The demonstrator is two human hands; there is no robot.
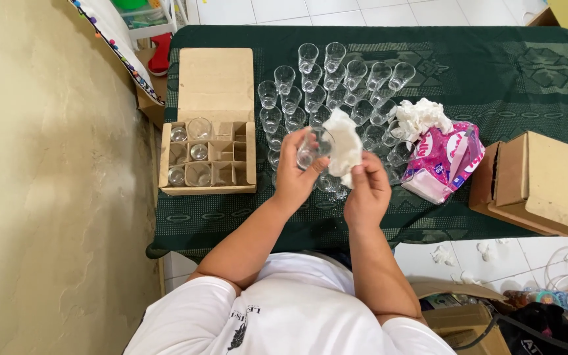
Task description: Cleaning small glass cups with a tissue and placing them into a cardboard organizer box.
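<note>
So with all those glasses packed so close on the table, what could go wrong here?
1. The glass in the left hand could slip while the right hand rubs it with the tissue.
2. The forearms hang over the crowded loose glasses; a nudge might topple several.
3. The tissue pack sits against those glasses and could push them.

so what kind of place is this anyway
Probably a home or small shop's back room, not a factory: a green patterned cloth covers a table on a white tiled floor, crowded with clear drinking glasses beside a divided cardboard box.
</note>
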